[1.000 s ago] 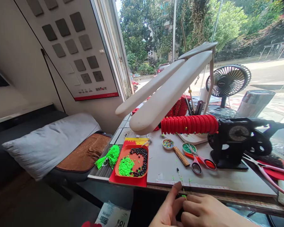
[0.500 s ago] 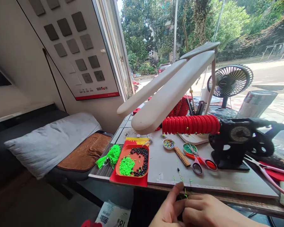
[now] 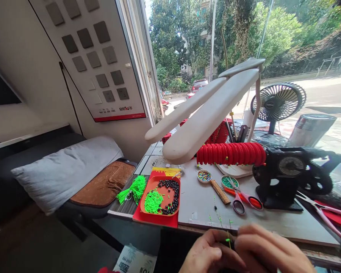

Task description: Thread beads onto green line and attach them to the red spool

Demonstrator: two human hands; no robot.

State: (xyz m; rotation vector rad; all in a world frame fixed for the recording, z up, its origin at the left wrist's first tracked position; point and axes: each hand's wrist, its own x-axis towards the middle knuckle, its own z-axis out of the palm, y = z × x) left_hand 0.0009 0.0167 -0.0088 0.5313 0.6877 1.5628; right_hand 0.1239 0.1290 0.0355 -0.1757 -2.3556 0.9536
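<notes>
view: head, the only one, worn on the person | facing: forward and slightly down, toward the window; horizon tilted | range: fingers (image 3: 246,242) close at the bottom edge, partly cut off; surface (image 3: 204,201) just beyond them; lamp (image 3: 207,110) above them; fan (image 3: 275,103) far beyond, to their right | shared: no second view

Table (image 3: 272,222): orange tray (image 3: 161,189), scissors (image 3: 243,200), fan (image 3: 275,103).

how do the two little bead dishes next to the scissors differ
The left bead dish holds mixed multicoloured beads; the right bead dish holds only green ones. The left dish lies clear of the scissors, while the scissor blades reach over the right dish. The right dish looks slightly larger. Both are small, round and shallow, flanking a brown ridged stick.
</notes>
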